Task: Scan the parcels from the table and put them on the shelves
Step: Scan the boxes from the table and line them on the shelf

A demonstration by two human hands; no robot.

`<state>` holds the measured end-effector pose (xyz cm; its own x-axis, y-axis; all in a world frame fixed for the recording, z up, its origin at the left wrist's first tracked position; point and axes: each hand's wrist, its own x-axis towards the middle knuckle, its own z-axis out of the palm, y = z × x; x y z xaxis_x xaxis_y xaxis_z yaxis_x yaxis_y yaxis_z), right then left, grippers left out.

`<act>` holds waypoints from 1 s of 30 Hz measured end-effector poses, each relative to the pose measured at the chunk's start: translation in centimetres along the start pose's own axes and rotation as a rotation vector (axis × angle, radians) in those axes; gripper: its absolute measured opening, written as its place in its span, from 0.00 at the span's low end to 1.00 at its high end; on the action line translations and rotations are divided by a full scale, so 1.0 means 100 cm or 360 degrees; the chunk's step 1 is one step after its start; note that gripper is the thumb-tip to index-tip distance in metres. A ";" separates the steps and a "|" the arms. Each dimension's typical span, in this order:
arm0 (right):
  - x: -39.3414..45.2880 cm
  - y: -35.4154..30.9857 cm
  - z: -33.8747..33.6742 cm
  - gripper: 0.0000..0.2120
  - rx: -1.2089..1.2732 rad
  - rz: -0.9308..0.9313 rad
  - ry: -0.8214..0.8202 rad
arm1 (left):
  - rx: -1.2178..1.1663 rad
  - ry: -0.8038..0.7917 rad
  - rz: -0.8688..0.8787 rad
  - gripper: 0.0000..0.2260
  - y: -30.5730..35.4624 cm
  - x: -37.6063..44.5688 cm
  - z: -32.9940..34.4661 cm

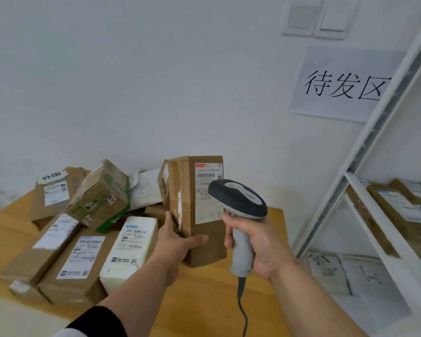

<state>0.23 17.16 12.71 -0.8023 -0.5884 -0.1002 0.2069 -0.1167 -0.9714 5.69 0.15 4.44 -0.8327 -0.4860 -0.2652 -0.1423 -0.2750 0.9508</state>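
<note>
- Upright above the wooden table [209,300], a tall brown cardboard parcel [199,239] stands on end, its white shipping label [208,193] with a red strip and a barcode facing the camera; worn tape runs down its left face.
- Gripping that parcel low on its left side is the left hand [178,242], thumb curled across the front face and fingers wrapped round the edge; whether the parcel's base touches the table cannot be told.
- Just right of the parcel, the right hand [258,246] is clenched round the pale grey handle of a barcode scanner [241,215], whose dark head overlaps the label's lower right part; a cable [242,310] hangs from the handle.
- Left of the parcel, a heap of other parcels [83,251] covers the table: brown boxes with white labels, a white padded packet [129,249] and a box printed in green [100,195].
- Right of the parcel, a white metal shelf unit [384,229] holds more labelled boxes and flat white packets.
- On the wall above and right of the parcel hangs a paper sign [343,86] with three black characters, below two wall switches [319,18].
</note>
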 end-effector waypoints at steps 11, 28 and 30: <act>-0.001 -0.003 0.001 0.02 -0.0004 0.0009 0.0020 | -0.0045 -0.0025 0.0123 0.36 -0.002 -0.003 -0.004; 0.002 -0.006 -0.012 0.03 -0.0153 0.0035 0.0043 | -0.0048 0.0021 0.0103 0.45 -0.011 0.004 0.000; 0.001 -0.007 -0.013 0.04 -0.0152 0.0038 0.0042 | -0.0043 0.0030 0.0106 0.42 -0.011 0.003 0.002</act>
<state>-0.77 18.24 13.12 -0.8127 -0.5685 -0.1280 0.1729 -0.0255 -0.9846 5.49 0.49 3.30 -0.8296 -0.5195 -0.2048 -0.0724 -0.2636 0.9619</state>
